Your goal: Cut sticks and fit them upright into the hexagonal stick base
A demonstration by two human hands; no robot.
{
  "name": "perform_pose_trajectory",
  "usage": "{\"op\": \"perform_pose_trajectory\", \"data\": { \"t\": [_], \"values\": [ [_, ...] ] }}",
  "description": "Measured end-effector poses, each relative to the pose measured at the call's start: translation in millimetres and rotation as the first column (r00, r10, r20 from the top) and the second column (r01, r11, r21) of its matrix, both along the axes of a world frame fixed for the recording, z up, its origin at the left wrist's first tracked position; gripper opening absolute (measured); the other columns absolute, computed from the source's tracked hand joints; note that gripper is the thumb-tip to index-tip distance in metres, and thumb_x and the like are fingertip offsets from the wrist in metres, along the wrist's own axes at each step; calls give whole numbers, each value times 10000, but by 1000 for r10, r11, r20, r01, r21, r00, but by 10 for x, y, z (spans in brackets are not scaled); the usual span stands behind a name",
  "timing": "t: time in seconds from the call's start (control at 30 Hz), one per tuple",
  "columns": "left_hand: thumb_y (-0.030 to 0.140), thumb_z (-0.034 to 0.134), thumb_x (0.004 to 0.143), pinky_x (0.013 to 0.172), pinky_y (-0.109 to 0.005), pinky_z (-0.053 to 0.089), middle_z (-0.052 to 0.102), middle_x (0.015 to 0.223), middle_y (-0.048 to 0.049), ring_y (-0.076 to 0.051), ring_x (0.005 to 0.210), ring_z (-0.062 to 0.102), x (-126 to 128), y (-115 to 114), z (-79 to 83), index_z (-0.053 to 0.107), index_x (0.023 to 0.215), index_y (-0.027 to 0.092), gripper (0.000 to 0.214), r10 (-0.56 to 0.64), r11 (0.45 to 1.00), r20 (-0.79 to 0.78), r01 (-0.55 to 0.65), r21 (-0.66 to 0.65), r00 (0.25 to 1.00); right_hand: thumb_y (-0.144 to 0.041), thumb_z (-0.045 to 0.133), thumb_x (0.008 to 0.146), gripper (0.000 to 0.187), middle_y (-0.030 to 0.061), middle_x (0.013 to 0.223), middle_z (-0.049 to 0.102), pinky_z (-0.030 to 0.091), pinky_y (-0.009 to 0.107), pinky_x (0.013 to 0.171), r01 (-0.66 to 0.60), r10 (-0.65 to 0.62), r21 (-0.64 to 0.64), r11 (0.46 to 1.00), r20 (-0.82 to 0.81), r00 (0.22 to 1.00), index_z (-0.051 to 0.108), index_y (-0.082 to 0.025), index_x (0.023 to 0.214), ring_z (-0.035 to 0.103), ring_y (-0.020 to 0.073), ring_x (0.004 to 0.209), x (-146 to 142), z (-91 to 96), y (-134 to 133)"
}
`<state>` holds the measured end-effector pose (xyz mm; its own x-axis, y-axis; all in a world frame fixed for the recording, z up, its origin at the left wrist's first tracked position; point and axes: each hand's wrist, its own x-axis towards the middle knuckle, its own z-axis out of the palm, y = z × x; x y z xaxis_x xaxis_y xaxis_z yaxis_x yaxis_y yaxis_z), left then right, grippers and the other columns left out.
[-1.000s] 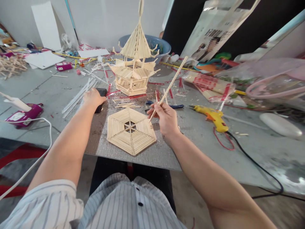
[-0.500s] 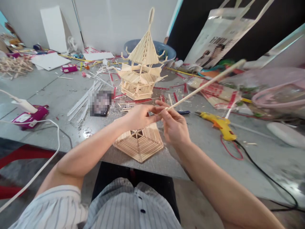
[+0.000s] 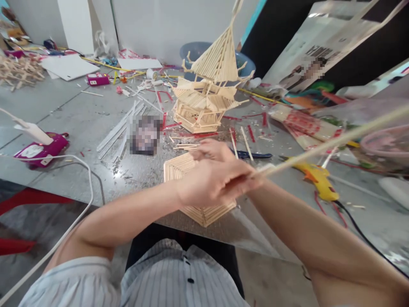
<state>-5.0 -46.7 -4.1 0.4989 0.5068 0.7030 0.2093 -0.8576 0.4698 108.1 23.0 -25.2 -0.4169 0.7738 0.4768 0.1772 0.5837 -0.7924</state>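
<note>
My left hand (image 3: pixel 211 183) is closed around one end of a long pale wooden stick (image 3: pixel 306 151), which slants up to the right out of view. Behind and above it, crossing under my left wrist, is my right hand (image 3: pixel 215 150); its fingers are blurred and partly covered, so whether they hold anything is unclear. Beneath both hands a hexagonal panel of wooden sticks (image 3: pixel 204 215) lies on the table, largely covered. Just beyond stands a pagoda model (image 3: pixel 214 64) built of sticks, with a pointed roof and curved eaves.
A yellow glue gun (image 3: pixel 319 181) with a black cord lies to the right. Dark-handled pliers (image 3: pixel 258 155) rest near my hands. White strips (image 3: pixel 119 128) and a phone-like object (image 3: pixel 145 135) are left. A purple power socket (image 3: pixel 43 149) trails a white cable; a blue basin (image 3: pixel 194 51) stands behind.
My left hand has swung right across my right hand and now grips the stick, which my right hand held before. The view has shifted slightly, and the stick reaches closer to the camera.
</note>
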Motion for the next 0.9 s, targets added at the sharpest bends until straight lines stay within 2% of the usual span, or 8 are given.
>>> {"op": "perform_pose_trajectory", "data": {
  "t": [0.03, 0.07, 0.13, 0.2, 0.3, 0.43, 0.6, 0.9],
  "values": [
    [359, 402, 930, 604, -225, 461, 670, 711, -26, -120, 688, 624, 17, -35, -30, 603, 863, 175, 281, -27, 999, -55, 29, 31, 998, -493, 713, 712, 467, -60, 391, 401, 433, 400, 832, -98, 91, 54, 994, 115, 989, 456, -226, 427, 332, 69, 428, -144, -8, 26],
    [364, 373, 941, 583, -220, 454, 673, 689, -19, -112, 651, 623, 34, -67, -59, 603, 872, 180, 302, -58, 997, -109, 64, 53, 992, -487, 590, 826, 481, -47, 406, 431, 402, 429, 893, -241, 154, 207, 948, 364, 919, 470, -215, 448, 341, 73, 435, -300, -17, 37],
    [366, 296, 963, 507, -224, 419, 654, 605, -2, -100, 545, 597, 63, -120, -106, 602, 868, 182, 370, -111, 984, -179, 134, 119, 977, -414, 421, 936, 482, 21, 516, 584, 370, 442, 934, -452, 98, 348, 822, 694, 713, 577, -179, 545, 465, 109, 496, -615, -32, 22],
    [356, 254, 972, 463, -240, 382, 640, 569, 11, -100, 498, 579, 78, -152, -126, 601, 852, 177, 408, -131, 967, -218, 173, 185, 967, -391, 341, 966, 513, 78, 641, 675, 351, 435, 953, -578, 39, 346, 739, 835, 549, 653, -142, 644, 570, 147, 594, -887, -38, -16],
    [332, 332, 963, 478, -232, 359, 664, 625, 25, -86, 538, 602, 76, -171, -110, 605, 867, 179, 327, -136, 961, -318, 203, 189, 938, -435, 253, 985, 605, 124, 736, 712, 332, 422, 961, -630, -18, 316, 710, 902, 432, 707, -115, 746, 642, 190, 720, -1153, -40, -63],
    [343, 394, 949, 478, -239, 329, 665, 618, 35, -85, 565, 617, 61, -173, -68, 618, 888, 189, 278, -133, 968, -401, 205, 143, 906, -477, 218, 984, 659, 147, 769, 718, 285, 448, 991, -641, -39, 319, 698, 911, 410, 730, -98, 814, 663, 217, 776, -1299, -66, -61],
    [318, 384, 947, 471, -234, 344, 678, 640, 30, -92, 580, 630, 70, -170, -104, 611, 883, 178, 274, -140, 971, -323, 194, 139, 936, -497, 206, 980, 686, 156, 787, 719, 278, 454, 991, -634, -30, 295, 714, 919, 394, 737, -82, 851, 669, 230, 793, -1360, -101, -32],
    [330, 347, 953, 433, -215, 339, 620, 558, 27, -78, 495, 575, 92, -132, -207, 586, 852, 175, 303, -110, 964, -169, 146, 224, 980, -527, 219, 968, 699, 162, 783, 716, 265, 465, 1005, -613, -13, 284, 737, 913, 409, 745, -80, 861, 670, 243, 811, -1426, -131, 8]
  ]
}}
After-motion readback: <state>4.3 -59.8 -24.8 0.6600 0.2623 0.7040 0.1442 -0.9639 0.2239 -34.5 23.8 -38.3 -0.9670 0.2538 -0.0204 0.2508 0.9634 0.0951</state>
